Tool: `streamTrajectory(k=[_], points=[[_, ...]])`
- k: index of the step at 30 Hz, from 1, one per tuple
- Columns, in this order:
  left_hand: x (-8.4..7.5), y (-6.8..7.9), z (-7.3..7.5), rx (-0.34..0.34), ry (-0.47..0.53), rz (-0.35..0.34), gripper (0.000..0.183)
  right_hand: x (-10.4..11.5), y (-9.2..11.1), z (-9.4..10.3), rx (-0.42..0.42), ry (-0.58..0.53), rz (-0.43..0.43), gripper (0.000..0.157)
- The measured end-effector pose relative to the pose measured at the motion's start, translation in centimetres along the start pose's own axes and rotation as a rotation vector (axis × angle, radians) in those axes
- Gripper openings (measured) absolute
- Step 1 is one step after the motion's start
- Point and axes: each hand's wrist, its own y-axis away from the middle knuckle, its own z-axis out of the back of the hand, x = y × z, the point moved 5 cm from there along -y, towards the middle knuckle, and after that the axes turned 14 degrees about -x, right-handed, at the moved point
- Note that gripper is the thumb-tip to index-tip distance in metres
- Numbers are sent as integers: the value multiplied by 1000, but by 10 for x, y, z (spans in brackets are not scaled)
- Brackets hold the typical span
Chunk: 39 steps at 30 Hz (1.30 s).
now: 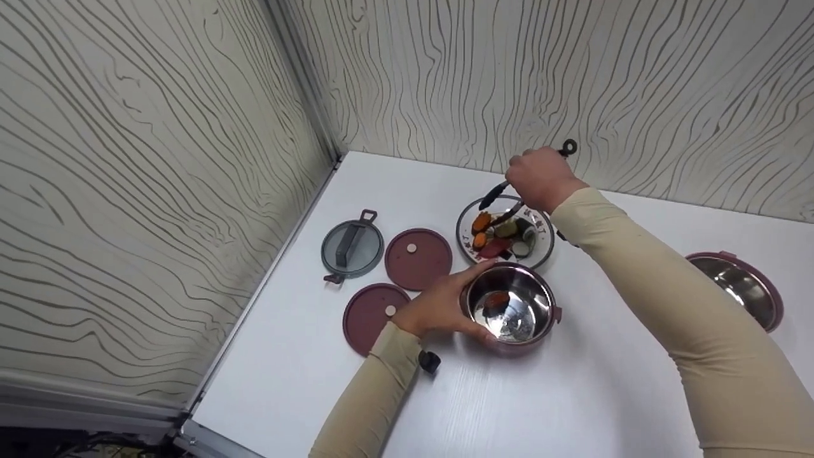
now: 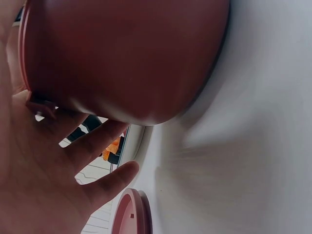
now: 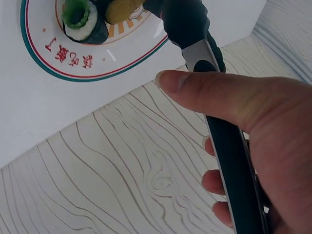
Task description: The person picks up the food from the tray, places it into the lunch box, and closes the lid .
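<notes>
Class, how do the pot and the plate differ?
The pot is deep, maroon and metal-lined; the plate is shallow and mostly white. The left hand grips the pot; no hand grips the plate. One orange piece shows in the pot; several pieces lie on the plate. Both are round.

From afar, I am slanting the right arm in from the lower right, its elbow bending. At its end, the right grip is sitting farther out than its partner, back uppermost, its fingers curling while the right thumb is lying nearly straight across. I am holding the left arm nearer, angling up from the bottom edge. The left grip is facing its palm rightward, left thumb on the near side and forefinger on the far side making a wide curve; more left fingers are spreading apart in the left wrist view. Beige sleeves are covering both arms to the wrists.
</notes>
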Motion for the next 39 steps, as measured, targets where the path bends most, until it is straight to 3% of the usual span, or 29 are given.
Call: streamTrajectory(k=[8, 21, 33, 39], points=[[-4, 5, -4, 11, -42, -11, 139, 9, -6, 0, -11, -12, 62, 10], [-1, 7, -10, 42, -15, 15, 140, -4, 24, -8, -13, -73, -14, 9], [8, 4, 1, 21, -6, 32, 139, -19, 35, 5, -58, -121, -51, 29], [10, 1, 0, 20, 9, 25, 137, -32, 48, 7, -16, -152, -110, 44]])
